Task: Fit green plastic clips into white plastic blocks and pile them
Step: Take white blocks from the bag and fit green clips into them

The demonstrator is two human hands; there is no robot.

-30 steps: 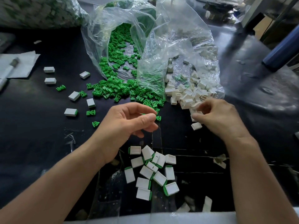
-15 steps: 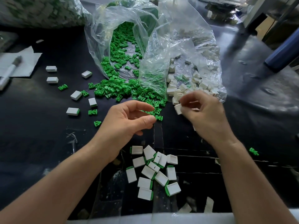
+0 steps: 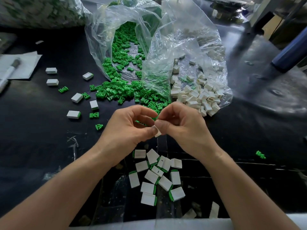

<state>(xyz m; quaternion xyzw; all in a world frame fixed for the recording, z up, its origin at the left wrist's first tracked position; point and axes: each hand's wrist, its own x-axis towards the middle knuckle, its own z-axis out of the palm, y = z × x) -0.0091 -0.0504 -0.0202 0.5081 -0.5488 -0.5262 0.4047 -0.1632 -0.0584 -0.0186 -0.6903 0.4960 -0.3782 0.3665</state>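
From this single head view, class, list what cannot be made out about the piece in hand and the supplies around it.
Head view: white block, pinched by left hand and right hand; fingers cover most of it, so whether its slot is filled is hidden.
Head view: pen on the paper, cut off by the left edge.
Head view: bag at top left, blurred, contents unclear.

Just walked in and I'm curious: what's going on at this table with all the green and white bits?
A person is assembling small plastic parts. The left hand and right hand meet above the black table, both pinching one white block; any clip between the fingers is hidden. A finished pile lies nearer the person. Behind the hands, open bags spill green clips and white blocks.
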